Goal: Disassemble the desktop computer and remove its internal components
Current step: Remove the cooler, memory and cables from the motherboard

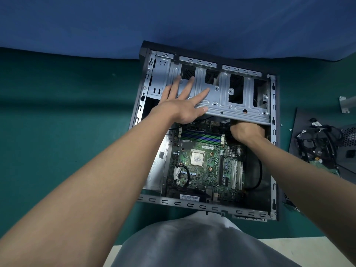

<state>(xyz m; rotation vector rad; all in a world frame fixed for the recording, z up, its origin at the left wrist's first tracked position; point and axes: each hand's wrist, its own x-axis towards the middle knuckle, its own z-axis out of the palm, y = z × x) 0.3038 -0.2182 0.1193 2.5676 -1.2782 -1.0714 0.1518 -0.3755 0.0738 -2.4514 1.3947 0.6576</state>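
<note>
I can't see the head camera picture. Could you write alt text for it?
A person leans over an open computer case on a green mat, left hand spread flat on a metal drive bracket while the right hand reaches under its edge, fingers hidden. Below the bracket lies the circuit board; removed parts sit to the right.

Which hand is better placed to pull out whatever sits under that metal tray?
The right hand: it reaches under the near edge of the metal tray, fingers hidden there. The left hand lies flat on top of the tray, probably steadying it.
</note>
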